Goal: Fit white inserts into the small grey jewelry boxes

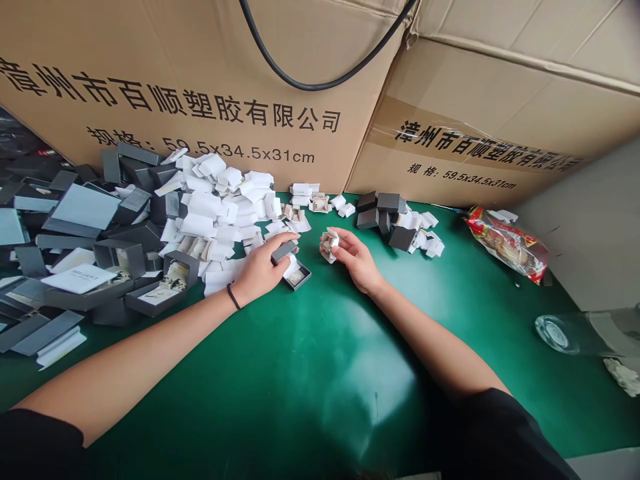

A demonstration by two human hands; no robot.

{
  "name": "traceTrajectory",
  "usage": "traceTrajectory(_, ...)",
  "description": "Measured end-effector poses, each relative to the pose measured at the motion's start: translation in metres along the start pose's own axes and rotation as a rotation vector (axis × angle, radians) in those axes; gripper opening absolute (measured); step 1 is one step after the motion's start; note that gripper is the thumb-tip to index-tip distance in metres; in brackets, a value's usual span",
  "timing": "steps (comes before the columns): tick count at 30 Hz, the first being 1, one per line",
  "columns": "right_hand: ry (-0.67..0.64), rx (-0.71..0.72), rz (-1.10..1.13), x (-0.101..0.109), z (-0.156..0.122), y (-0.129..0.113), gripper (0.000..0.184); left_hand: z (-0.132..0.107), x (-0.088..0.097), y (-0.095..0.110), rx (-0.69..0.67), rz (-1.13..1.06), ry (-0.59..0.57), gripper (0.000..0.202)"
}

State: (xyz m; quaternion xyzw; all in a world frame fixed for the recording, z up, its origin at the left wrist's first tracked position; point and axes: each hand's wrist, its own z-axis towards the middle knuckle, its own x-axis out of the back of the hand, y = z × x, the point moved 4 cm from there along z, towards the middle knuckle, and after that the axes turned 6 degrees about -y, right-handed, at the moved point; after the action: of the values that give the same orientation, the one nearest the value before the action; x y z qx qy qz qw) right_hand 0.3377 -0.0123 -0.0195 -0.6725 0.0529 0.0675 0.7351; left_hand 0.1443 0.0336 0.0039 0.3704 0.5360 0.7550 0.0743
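Left hand (263, 267) clamps its fingers over the lid of a small grey box (295, 267) lying open on the green table (310, 373), while at three o'clock of it, just apart, the right hand (353, 257) pinches a white folded insert (329, 245).

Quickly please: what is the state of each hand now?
Left hand: closed on the small dark grey box lid, over its open base.
Right hand: closed on a small folded white paper insert.

boxes (100, 253) left, snack bag (505, 243) right
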Motion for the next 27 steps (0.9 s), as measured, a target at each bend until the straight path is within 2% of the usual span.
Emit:
traceTrajectory(3,0.003,-0.01,0.014,-0.001,-0.001,0.0,0.047,0.001,0.0,-0.003,-0.012,0.026,0.012,0.034)
traceTrajectory(6,0.007,-0.031,0.038,0.001,-0.001,0.001,0.048,0.001,-0.001,-0.006,-0.035,0.048,-0.002,0.038)
traceTrajectory(11,0.047,-0.005,0.022,0.004,-0.001,0.002,0.05,0.0,-0.008,-0.003,-0.088,0.109,-0.163,0.05)
traceTrajectory(20,0.061,-0.002,-0.008,0.003,-0.001,0.005,0.066,-0.003,-0.01,-0.001,-0.032,0.171,-0.393,0.079)
traceTrajectory(27,0.036,0.026,-0.033,-0.003,-0.003,0.002,0.062,-0.002,-0.01,-0.006,0.011,0.23,-0.246,0.08)
